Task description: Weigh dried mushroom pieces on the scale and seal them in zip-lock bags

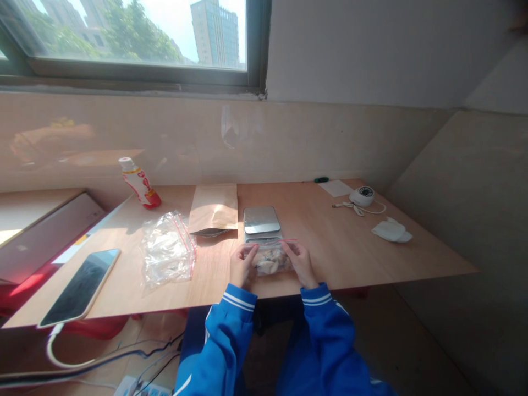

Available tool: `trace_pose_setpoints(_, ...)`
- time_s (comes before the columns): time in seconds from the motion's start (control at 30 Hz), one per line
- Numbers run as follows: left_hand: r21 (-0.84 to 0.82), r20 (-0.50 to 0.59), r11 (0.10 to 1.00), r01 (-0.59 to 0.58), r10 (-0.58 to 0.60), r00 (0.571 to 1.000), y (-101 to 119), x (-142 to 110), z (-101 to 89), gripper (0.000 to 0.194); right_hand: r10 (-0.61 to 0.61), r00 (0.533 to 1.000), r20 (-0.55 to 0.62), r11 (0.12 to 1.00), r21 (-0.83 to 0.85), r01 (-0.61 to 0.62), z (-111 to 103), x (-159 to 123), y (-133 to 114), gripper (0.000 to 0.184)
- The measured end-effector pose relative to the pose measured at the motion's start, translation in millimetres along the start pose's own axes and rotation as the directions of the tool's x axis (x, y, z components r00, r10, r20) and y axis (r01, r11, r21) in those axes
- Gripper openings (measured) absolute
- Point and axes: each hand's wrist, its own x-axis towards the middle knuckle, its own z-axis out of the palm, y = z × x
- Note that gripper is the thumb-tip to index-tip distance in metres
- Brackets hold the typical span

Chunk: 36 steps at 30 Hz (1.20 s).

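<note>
Here, pinching the top of a filled bag (269,263) with left hand (242,266) and right hand (302,264) alike, close to the near edge of the surface (342,247). Facing a scale (262,219) just beyond, with a paper bag (214,208) left of it and clear bags (167,247) farther left. Farther out, meeting a phone (80,289) at the near left corner, a bottle (141,184) by the far left corner, a camera (362,197) near the far right corner.

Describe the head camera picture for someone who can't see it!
Two hands, left and right, hold a filled clear bag by its top edge, near a scale. To the left: paper bag, plastic bags, phone, bottle.
</note>
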Motion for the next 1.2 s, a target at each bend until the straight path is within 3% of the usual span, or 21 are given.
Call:
trace_pose_setpoints(0.3, -0.038, -0.035, 0.999, -0.010, 0.009, 0.999, -4.3, 0.1, 0.2, 0.030, -0.050, 0.996, -0.074, 0.995, -0.088, 0.044, 0.8, -1.8, 1.0, 0.032)
trace_pose_setpoints(0.5, -0.022, -0.019, 1.000, 0.018, -0.018, 1.000, -6.8, 0.5, -0.9, 0.033, -0.036, 0.996, -0.083, 0.999, -0.044, 0.032, 0.0, -2.4, 1.9, 0.032)
trace_pose_setpoints(0.77, -0.054, 0.073, 0.998, 0.033, -0.029, 0.997, 1.3, -1.7, 0.7, 0.048, 0.002, 1.000, -0.013, 1.000, 0.014, -0.002, -1.5, -0.6, 6.3, 0.033)
trace_pose_setpoints(1.0, 0.074, -0.002, 0.997, 0.037, -0.037, 0.999, 1.6, -2.4, 0.8, 0.037, 0.010, 0.998, 0.056, 1.000, 0.021, -0.011, 0.1, -0.6, 3.9, 0.034)
trace_pose_setpoints(1.2, 0.142, -0.016, 0.990, 0.017, -0.015, 1.000, 0.8, -1.8, -1.3, 0.034, -0.008, 1.000, 0.007, 1.000, -0.001, 0.008, 0.4, -1.3, 4.7, 0.029)
